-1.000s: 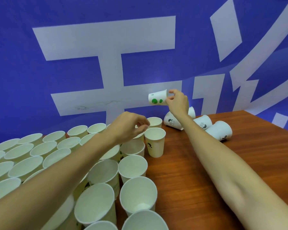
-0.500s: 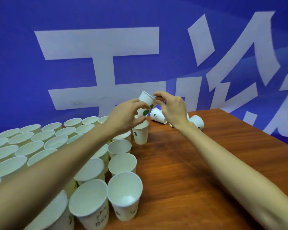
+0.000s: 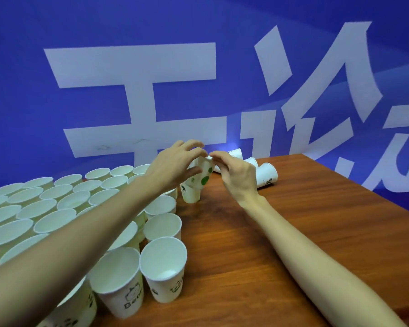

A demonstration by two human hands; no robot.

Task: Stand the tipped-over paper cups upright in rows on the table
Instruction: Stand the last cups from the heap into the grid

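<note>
Our left fingertips [image 3: 200, 149] curl over the rim of the green-dotted cup [image 3: 204, 172], thumb underneath on its near wall, so the left hand [image 3: 172, 167] now grips it. The right hand [image 3: 237, 174] hangs just beside it with fingers loosely bent, their tips at the rim; we cannot tell whether they still touch. A second ago the right hand alone pinched this cup high near the centre of the frame, lying sideways; half a second ago both hands met on it. We judge the pass to the left hand is made, and the right is free for the next one.

The cup sits just above centre, over the upright cup [image 3: 191, 193] at the end of the right-hand column. Its long axis runs near vertical, leaning slightly, mouth up and base down, so it is nearly ready to set down.

To the right, tipped cups [image 3: 267, 177] lie on the wooden table [image 3: 293, 220]; the standing rows [image 3: 64, 199] fill the left.
</note>
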